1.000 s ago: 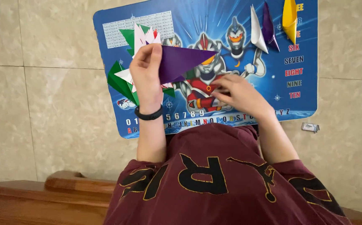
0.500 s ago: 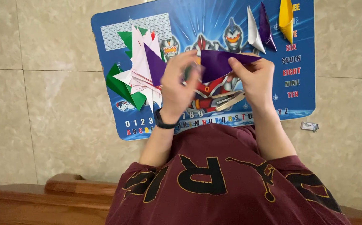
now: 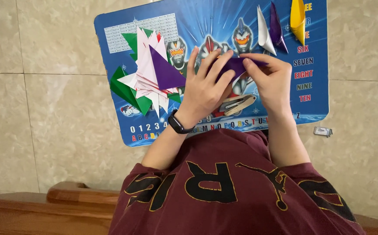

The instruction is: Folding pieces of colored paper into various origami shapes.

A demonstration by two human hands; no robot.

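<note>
Hands meet over a blue picture mat [image 3: 110,30]: left hand [image 3: 204,87] and right hand [image 3: 272,82] pinch a folded purple paper [image 3: 234,65] between fingertips. Stacked paper triangles [image 3: 152,76] at nine o'clock sit near; a slipping thumb could skew the crease.

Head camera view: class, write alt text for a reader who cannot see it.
Both hands, left hand and right hand, fold a purple paper over a blue cartoon mat. A stack of folded paper triangles lies left.
</note>
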